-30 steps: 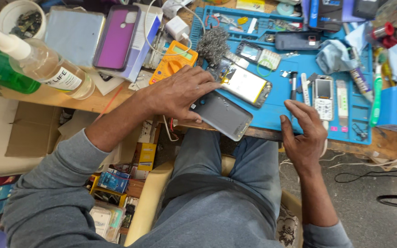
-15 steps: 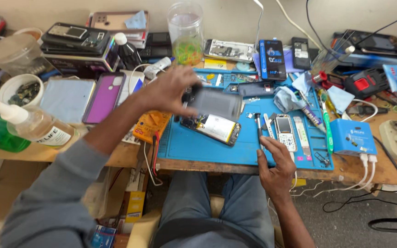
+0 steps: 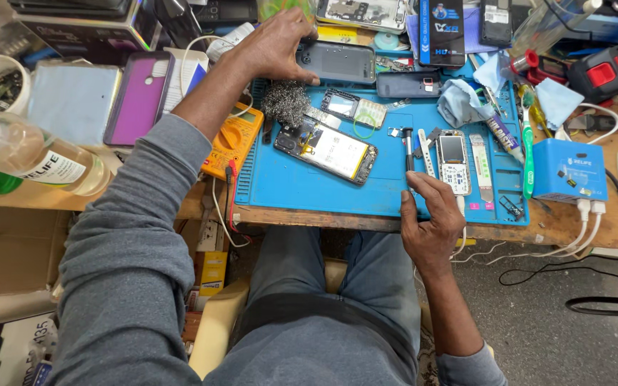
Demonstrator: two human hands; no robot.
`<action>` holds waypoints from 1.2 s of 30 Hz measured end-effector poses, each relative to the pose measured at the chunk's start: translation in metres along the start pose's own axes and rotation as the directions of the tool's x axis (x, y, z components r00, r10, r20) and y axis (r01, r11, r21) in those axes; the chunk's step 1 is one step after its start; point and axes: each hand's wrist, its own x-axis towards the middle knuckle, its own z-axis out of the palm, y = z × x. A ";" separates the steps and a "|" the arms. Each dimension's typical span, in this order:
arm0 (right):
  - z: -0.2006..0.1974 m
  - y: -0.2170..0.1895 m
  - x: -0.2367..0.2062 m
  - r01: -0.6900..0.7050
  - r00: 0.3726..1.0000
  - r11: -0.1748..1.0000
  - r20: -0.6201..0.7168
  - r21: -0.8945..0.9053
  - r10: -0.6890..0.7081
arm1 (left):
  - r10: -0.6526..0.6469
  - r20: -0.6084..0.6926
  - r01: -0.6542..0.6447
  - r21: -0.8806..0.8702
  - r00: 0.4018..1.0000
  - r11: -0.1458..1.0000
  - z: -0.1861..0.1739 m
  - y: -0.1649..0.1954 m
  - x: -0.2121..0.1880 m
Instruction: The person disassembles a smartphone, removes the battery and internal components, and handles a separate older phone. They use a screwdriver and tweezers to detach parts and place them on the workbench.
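Note:
My left hand (image 3: pixel 275 44) reaches to the far edge of the blue work mat (image 3: pixel 302 191) and grips the left end of a grey phone back cover (image 3: pixel 339 63), which lies flat there. An opened phone with its battery showing (image 3: pixel 327 149) lies in the middle of the mat, just below a wad of steel wool (image 3: pixel 285 102). My right hand (image 3: pixel 430 214) rests on the mat's near edge with its fingers spread and holds nothing. Its fingertips lie beside a black-tipped tool (image 3: pixel 408 145) and a small keypad phone (image 3: pixel 452 154).
A yellow multimeter (image 3: pixel 234 139) hangs off the mat's left side. Left of it are a purple phone case (image 3: pixel 139 96) and a clear liquid bottle (image 3: pixel 44 166). A blue box with white cables (image 3: pixel 569 170) sits at right. Phones, cloths and tools crowd the back.
My left hand has carried the grey back cover from the near middle of the mat to its far edge. The right hand has stayed at the mat's near edge.

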 end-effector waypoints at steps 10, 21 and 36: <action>-0.003 0.003 -0.002 -0.078 0.997 0.994 -0.021 0.070 0.080 | 0.186 -0.177 -0.180 0.048 0.967 0.982 0.005 0.015 -0.002; -0.033 0.006 0.018 -0.192 0.981 0.979 0.014 -0.074 0.193 | 0.316 0.156 -0.301 -0.112 0.936 0.947 0.020 0.116 -0.077; -0.049 0.003 0.023 -0.246 0.969 0.966 -0.006 -0.085 0.246 | 0.165 0.552 -0.011 -0.272 0.818 0.962 0.024 0.100 -0.004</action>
